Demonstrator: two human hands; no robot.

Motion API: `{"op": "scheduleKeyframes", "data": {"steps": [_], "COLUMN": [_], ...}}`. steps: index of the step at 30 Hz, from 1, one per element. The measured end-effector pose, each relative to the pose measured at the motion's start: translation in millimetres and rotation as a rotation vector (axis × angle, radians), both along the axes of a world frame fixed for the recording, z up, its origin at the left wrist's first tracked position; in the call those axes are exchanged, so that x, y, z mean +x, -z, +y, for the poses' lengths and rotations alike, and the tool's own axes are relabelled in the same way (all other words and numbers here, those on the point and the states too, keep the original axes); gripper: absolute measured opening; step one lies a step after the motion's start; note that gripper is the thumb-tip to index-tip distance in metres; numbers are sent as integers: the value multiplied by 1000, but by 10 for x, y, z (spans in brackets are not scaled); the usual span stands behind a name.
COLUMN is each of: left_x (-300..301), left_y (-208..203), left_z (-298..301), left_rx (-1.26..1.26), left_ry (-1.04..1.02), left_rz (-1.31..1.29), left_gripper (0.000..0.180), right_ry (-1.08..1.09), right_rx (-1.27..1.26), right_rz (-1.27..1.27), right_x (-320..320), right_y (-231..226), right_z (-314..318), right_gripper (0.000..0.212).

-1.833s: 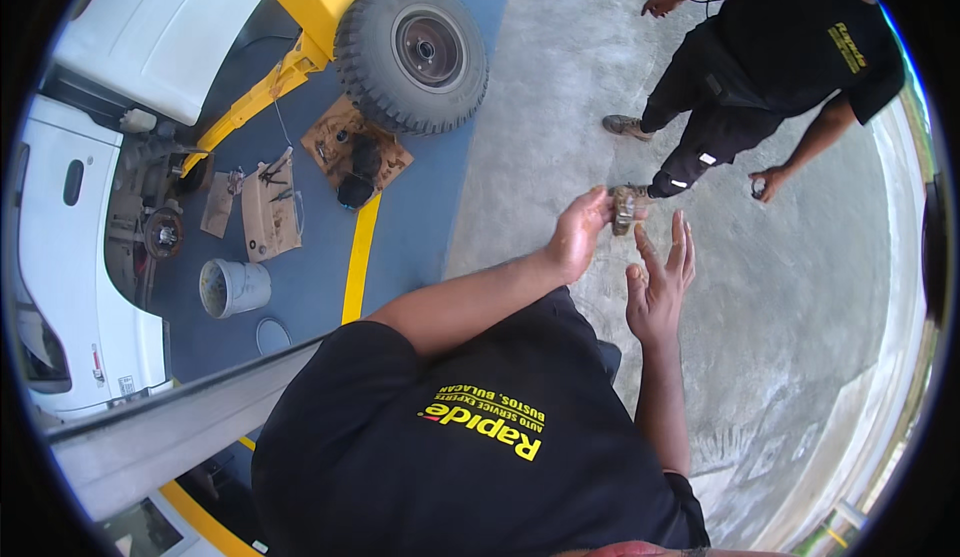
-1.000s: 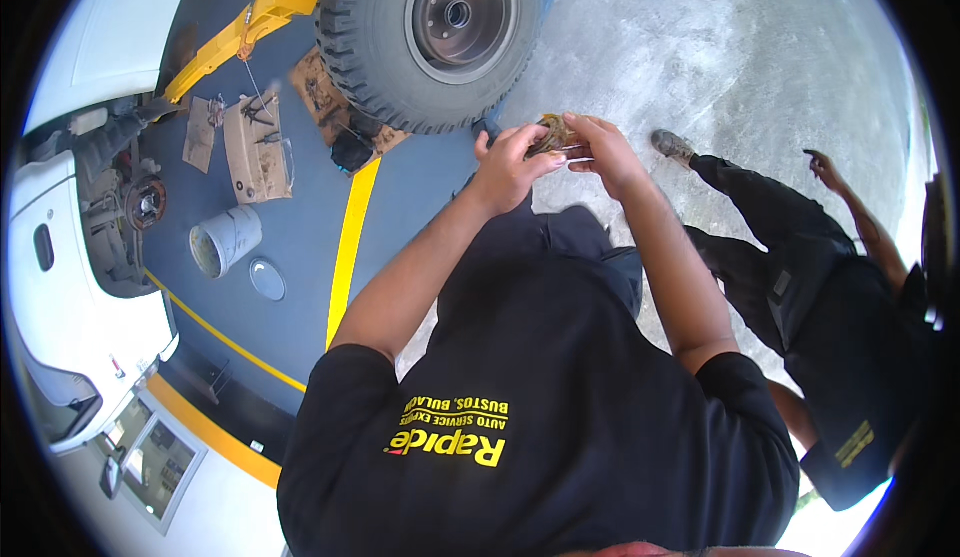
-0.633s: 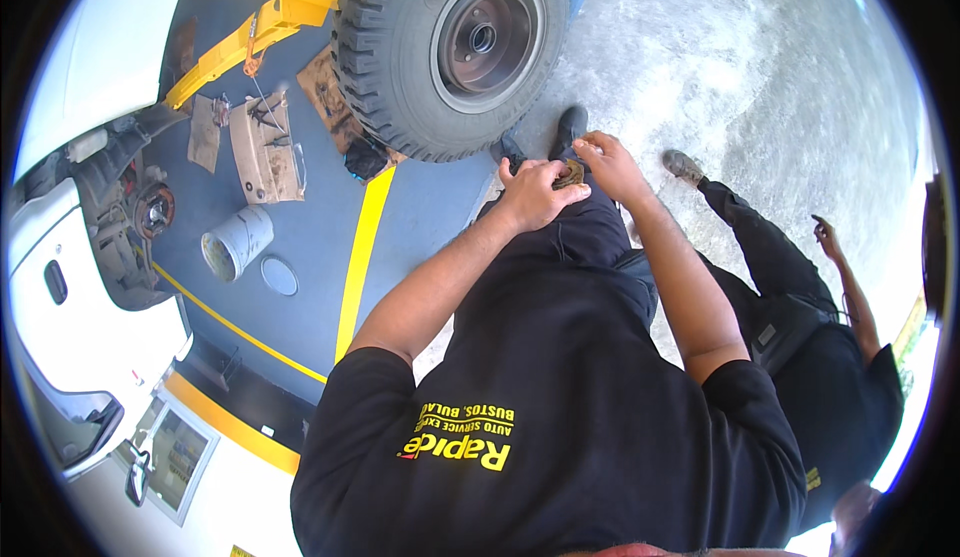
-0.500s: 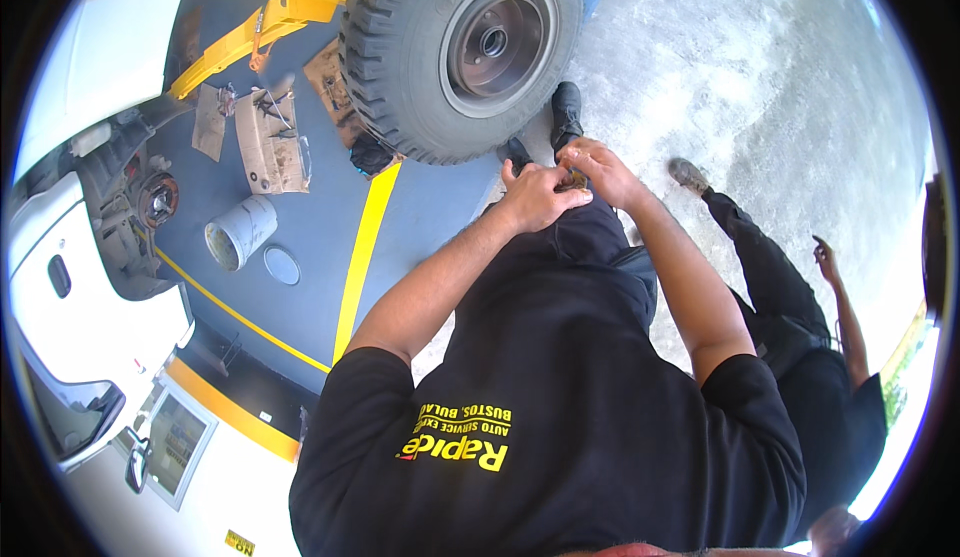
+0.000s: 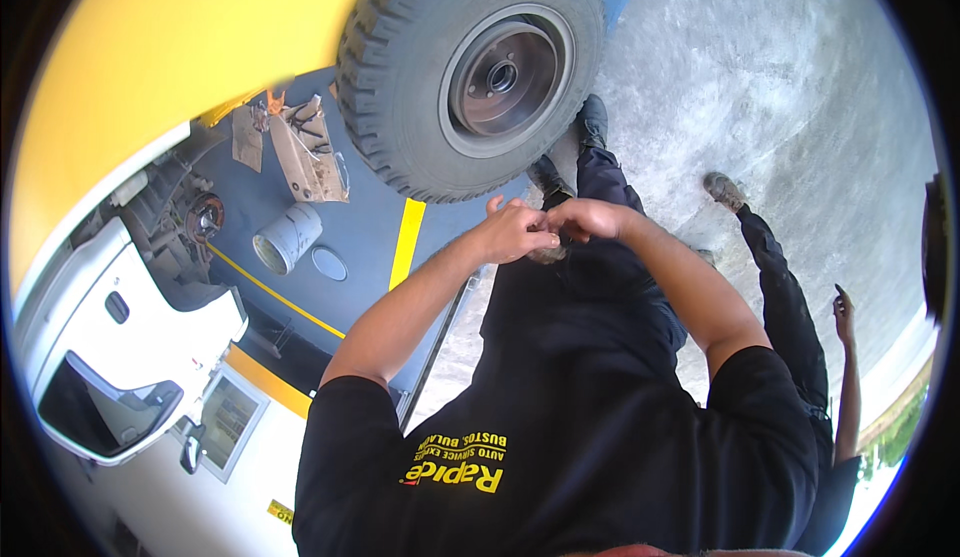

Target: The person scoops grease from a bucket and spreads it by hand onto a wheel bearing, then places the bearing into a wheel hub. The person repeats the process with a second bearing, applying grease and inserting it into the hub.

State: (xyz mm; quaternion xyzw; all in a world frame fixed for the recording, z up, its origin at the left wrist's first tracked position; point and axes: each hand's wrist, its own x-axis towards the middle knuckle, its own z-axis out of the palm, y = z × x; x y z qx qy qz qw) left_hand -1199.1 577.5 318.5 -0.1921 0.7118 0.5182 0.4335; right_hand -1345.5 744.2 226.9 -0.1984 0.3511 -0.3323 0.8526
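Note:
In front of my body, both hands come together over my thighs, close to the near side of a big upright wheel. My left hand [image 5: 508, 233] is closed around a small brownish thing [image 5: 547, 254], mostly hidden by the fingers; its kind cannot be made out. My right hand [image 5: 592, 219] meets it from the other side, its fingers bent down and touching the left fingers and the small thing. The wheel, a thick-treaded tire [image 5: 400, 87] on a steel rim with an open hub [image 5: 502, 77], stands just beyond my shoes.
To the left lie cardboard pieces [image 5: 310, 162] with tools on them, a white bucket [image 5: 288, 239] and a round lid [image 5: 329, 264]. A white vehicle [image 5: 90, 327] fills the left side, a yellow panel [image 5: 180, 47] the upper left. Another person's leg [image 5: 785, 287] is at right.
The view has shifted, so the wheel and bucket sit lower and further right. Both hands stay together at the small thing; my right hand's fingers now bend further over it.

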Motion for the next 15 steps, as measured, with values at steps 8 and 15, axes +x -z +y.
{"op": "scheduleKeyframes", "data": {"steps": [8,15], "left_x": [542,1152], "left_y": [802,675], "left_z": [-289,-695], "left_rx": [378,210], "left_ry": [-298,-1064], "left_rz": [-131,89], "left_gripper": [43,54], "right_ry": [-55,383], "right_rx": [263,294], "right_rz": [-583,109], "right_x": [335,80], "right_y": [314,735], "right_z": [99,-487], "right_gripper": [42,42]}}
